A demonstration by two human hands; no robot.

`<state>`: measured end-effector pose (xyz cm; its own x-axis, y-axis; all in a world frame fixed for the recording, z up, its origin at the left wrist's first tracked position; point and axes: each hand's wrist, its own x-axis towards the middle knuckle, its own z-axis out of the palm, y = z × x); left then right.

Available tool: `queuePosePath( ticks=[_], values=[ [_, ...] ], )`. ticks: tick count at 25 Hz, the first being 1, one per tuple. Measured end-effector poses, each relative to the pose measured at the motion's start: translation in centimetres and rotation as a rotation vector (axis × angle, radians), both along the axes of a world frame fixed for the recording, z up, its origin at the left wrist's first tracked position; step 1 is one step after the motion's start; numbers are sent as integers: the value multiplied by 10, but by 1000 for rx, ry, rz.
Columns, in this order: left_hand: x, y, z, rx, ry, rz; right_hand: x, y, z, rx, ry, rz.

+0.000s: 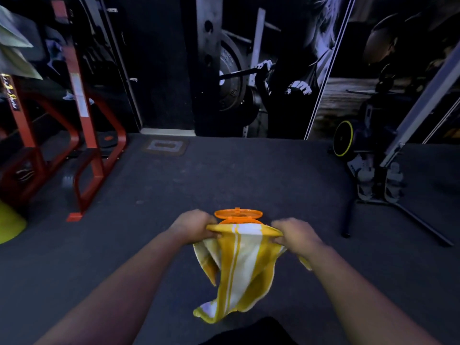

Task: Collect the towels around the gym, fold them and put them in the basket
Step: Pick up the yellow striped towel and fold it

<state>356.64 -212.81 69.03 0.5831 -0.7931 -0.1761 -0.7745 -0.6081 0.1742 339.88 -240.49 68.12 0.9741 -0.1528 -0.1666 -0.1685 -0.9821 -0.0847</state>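
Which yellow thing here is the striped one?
The towel held up by both hands, yellow with white stripes; the yellow cone at far left is plain.

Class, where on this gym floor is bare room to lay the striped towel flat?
Bare floor lies between the red rack and the weight stand. It is crowded at the orange basket and along both side edges.
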Motion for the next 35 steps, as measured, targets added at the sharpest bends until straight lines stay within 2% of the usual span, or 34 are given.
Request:
queuePosePath(
  ticks=[1,3,5,6,7,8,9,11,12,15,16,18,20,23,25,27,28,29,30,32,35],
  values=[
    [5,1,-2,-89,-41,34,-3,-1,-4,-16,-59,-62],
    [13,8,-11,-355,37,201,-9,-9,-14,111,-184,-243],
    [14,11,-16,-650,254,412,-14,-16,-15,440,-344,-438],
    [13,12,-17,-734,339,456,-13,-18,-10,606,-448,-529],
    [11,12,-14,-735,364,445,-11,-18,-3,735,-546,-611],
    [10,13,-11,-642,342,397,-8,-19,6,820,-632,-678],
    [8,16,-10,-467,276,335,-5,-20,15,858,-701,-723],
    [13,25,-13,-144,61,282,1,-23,29,801,-742,-761],
    [17,31,-14,-118,0,316,3,-24,31,736,-713,-771],
    [23,35,-8,-452,108,483,2,-16,31,640,-621,-745],
    [17,28,0,-547,150,464,1,-9,31,645,-596,-670],
    [1,7,19,-608,198,334,5,10,34,708,-481,-455],
    [-19,-15,36,-566,210,150,16,35,35,744,-318,-241],
    [-29,-32,48,-549,172,50,30,57,33,566,-193,-53],
    [-19,-26,44,-465,76,65,32,57,35,494,-241,-40],
    [-10,-8,31,-162,-89,84,27,46,34,525,-311,-69],
    [-4,4,18,-53,-100,112,25,39,33,531,-338,-96],
    [2,17,5,-54,-33,172,22,31,31,535,-356,-127],
    [6,30,-5,-181,110,256,20,23,29,542,-355,-165],
    [10,47,-18,-579,440,439,16,11,24,533,-330,-249],
    [-7,38,-15,-954,694,602,19,9,23,451,-318,-368]
  ],
)
